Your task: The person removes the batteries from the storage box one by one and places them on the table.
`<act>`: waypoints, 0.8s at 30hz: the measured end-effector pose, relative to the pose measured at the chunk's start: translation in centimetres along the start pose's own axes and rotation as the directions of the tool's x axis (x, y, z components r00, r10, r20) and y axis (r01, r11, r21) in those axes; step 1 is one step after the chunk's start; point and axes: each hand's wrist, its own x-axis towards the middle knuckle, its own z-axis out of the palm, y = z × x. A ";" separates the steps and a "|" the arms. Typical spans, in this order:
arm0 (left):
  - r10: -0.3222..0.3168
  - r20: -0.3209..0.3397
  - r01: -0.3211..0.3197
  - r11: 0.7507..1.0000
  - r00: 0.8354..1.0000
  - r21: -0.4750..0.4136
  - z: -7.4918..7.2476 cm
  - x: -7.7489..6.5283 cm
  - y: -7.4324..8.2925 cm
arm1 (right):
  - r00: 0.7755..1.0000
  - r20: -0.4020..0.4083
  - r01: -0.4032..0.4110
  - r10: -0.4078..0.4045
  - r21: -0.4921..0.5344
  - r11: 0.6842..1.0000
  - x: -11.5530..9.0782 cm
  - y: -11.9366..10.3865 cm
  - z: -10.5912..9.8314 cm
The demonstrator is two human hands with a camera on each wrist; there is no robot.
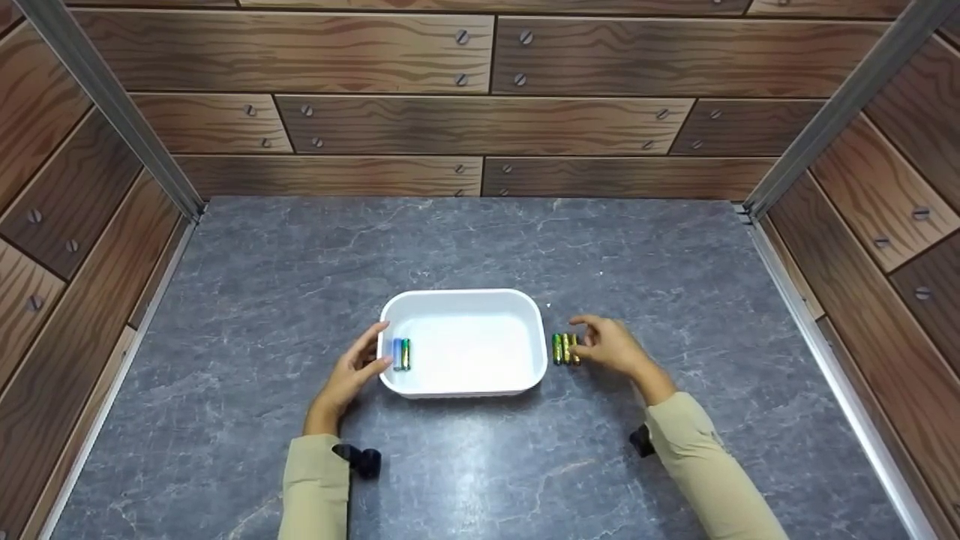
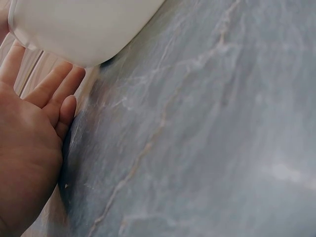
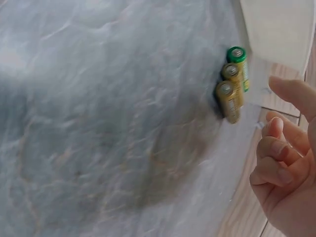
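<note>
My left hand (image 1: pixel 352 375) rests thumb and fingertips against the left rim of a white plastic tray (image 1: pixel 469 390). From the left wrist view, its fingers reach fairly straight to the tray's outer wall. Inside the tray, at the left end, a blue battery (image 1: pixel 397 354) and a green battery (image 1: pixel 406 354) lie side by side. Three batteries, one of them a green-topped battery (image 3: pixel 237 55) and two gold batteries (image 3: pixel 230 101), form a row just right of the tray. Beside them is my right hand (image 1: pixel 611 349), thumb and index finger spread apart, other fingers bent, holding nothing.
The dark grey marble-patterned tabletop (image 1: pixel 480 465) has wood-patterned panels (image 1: pixel 480 124) at the back and both sides. Metal posts (image 1: pixel 120 112) stand at the back corners. Tiny white specks (image 1: pixel 548 305) lie near the tray's right side.
</note>
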 end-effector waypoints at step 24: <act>0.008 0.095 -0.006 1.000 0.995 -0.021 -0.6 0.0 -0.1 | 0.991 0.031 0.133 -0.132 -0.032 0.991 0.3 -6.3 1.9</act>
